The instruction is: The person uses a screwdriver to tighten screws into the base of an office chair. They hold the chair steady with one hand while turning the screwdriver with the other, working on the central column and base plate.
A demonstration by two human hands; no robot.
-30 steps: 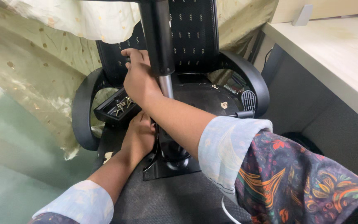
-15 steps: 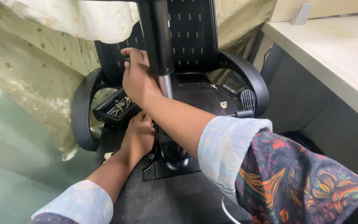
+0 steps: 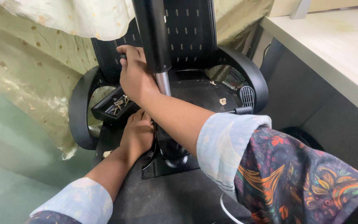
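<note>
On the upturned chair seat (image 3: 195, 195), the upright gas column (image 3: 156, 45) is flanked by both hands. The right hand (image 3: 135, 76) is curled on a lever just left of it; the left hand (image 3: 137, 135) is pressed at the base plate (image 3: 166, 166), fingers' hold untellable

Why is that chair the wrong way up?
The chair lies upside down: its seat underside faces up and the post sticks up toward the camera. Loose screws sit in a small black tray beside the left hand. The right hand rests by the post.

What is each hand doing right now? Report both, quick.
Left hand: palm down on the chair's underside beside the metal mounting plate; grip cannot be told.
Right hand: closed around something small by the gas-lift column.
</note>
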